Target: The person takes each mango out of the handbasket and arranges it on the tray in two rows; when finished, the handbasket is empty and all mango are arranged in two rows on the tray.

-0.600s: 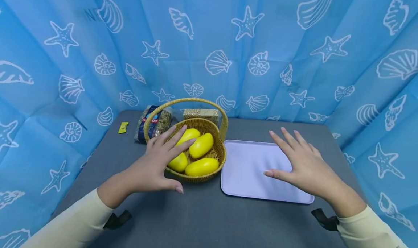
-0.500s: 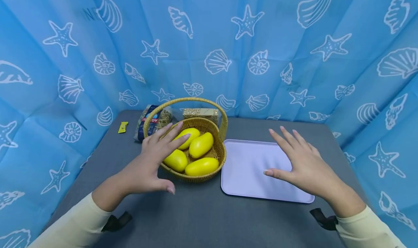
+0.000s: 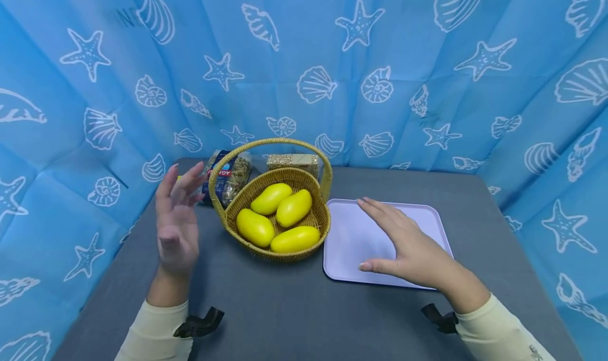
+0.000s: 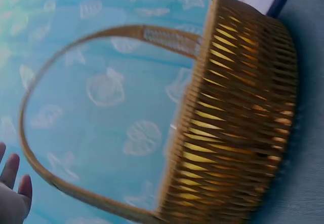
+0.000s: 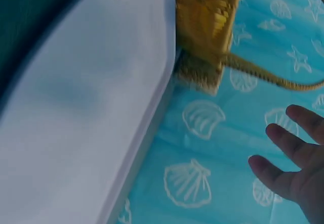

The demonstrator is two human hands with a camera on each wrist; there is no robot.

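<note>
A wicker basket (image 3: 228,221) with a tall hoop handle stands mid-table and holds several yellow mangoes (image 3: 294,208). My left hand (image 3: 178,226) is raised to the left of the basket, apart from it, palm turned inward and fingers loosely bent around nothing. In the left wrist view its fingertips (image 4: 10,171) show beside the basket's handle (image 4: 30,148). Over the lilac tray (image 3: 342,245) hovers my right hand (image 3: 410,247), fingers extended and thumb spread, holding nothing. The right wrist view shows its fingers (image 5: 286,140) at the lower right, away from the tray's rim (image 5: 147,117).
Behind the basket lie a dark-labelled plastic bag of dried food (image 3: 237,173) and a clear pack of grains (image 3: 294,162). A small yellow packet is mostly hidden behind my left hand. A blue shell-patterned curtain (image 3: 313,118) encloses the grey table (image 3: 294,319).
My left hand has moved left from over the basket and turned palm inward, uncovering the mangoes. My right hand has shifted left over the tray. The view has tilted slightly.
</note>
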